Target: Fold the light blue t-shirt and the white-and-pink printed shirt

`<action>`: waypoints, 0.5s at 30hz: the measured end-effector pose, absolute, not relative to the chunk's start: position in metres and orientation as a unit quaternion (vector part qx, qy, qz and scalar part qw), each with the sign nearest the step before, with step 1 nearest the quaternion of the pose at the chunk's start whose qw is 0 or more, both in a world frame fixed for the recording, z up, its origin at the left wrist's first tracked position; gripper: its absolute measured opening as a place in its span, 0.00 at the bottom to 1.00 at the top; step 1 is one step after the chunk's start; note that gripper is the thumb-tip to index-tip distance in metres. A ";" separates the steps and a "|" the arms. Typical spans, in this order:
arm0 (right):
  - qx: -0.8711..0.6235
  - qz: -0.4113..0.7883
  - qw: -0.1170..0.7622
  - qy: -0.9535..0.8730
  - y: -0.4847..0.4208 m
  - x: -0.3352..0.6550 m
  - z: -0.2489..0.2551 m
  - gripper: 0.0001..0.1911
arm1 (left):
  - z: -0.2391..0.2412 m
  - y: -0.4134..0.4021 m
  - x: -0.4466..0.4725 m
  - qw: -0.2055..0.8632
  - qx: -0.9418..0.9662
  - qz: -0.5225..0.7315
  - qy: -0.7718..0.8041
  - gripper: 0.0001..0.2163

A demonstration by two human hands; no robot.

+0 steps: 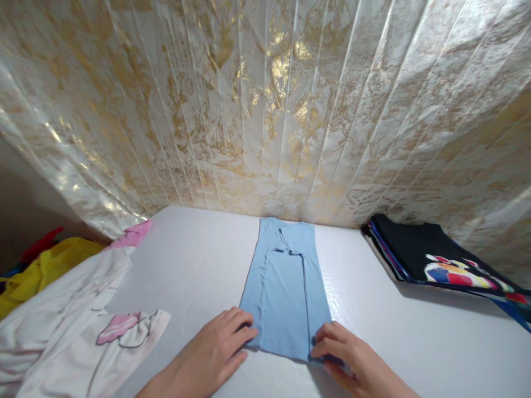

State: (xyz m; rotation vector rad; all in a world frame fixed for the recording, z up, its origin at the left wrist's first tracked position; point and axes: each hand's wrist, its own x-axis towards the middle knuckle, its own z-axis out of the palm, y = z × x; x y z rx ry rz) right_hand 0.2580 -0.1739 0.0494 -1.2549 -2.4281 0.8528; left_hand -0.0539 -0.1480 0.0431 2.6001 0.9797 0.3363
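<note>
A light blue garment (284, 287) lies folded into a long narrow strip in the middle of the white table (199, 260), its far end near the wall. My left hand (218, 345) rests at the strip's near left corner with its fingers curled onto the fabric edge. At the near right corner my right hand (348, 356) pinches the hem, fingers closed on the cloth.
A stack of folded dark clothes (440, 260) with a colourful print lies at the right. A loose white garment with a pink print (83, 326) lies at the left, with pink (133, 235), yellow (45, 268) and red (39, 246) clothes behind it. A gold-patterned wall (265, 110) backs the table.
</note>
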 end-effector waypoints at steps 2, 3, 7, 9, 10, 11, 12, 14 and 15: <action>-0.442 0.285 0.130 -0.841 -0.179 0.259 0.049 0.20 | 0.041 -0.144 -0.051 0.149 0.922 0.104 0.342 0.15; -0.450 0.279 0.129 -0.839 -0.180 0.258 0.049 0.22 | 0.040 -0.142 -0.049 0.140 0.925 0.097 0.339 0.15; -0.468 0.262 0.115 -0.836 -0.186 0.259 0.049 0.28 | 0.034 -0.139 -0.046 0.113 0.936 0.089 0.322 0.21; -0.475 0.244 0.111 -0.838 -0.189 0.262 0.044 0.31 | 0.029 -0.139 -0.046 0.105 0.937 0.096 0.319 0.24; -0.481 0.229 0.113 -0.839 -0.191 0.263 0.041 0.31 | 0.025 -0.139 -0.046 0.099 0.936 0.100 0.322 0.25; -0.486 0.211 0.116 -0.840 -0.192 0.264 0.036 0.31 | 0.021 -0.139 -0.045 0.094 0.934 0.103 0.328 0.26; -0.491 0.188 0.119 -0.842 -0.192 0.265 0.031 0.31 | 0.018 -0.138 -0.043 0.088 0.931 0.105 0.338 0.25; -0.494 0.135 0.124 -0.850 -0.191 0.264 0.019 0.30 | 0.013 -0.136 -0.038 0.077 0.924 0.107 0.359 0.23; -0.492 0.105 0.129 -0.854 -0.190 0.263 0.014 0.29 | 0.011 -0.135 -0.035 0.074 0.921 0.105 0.369 0.21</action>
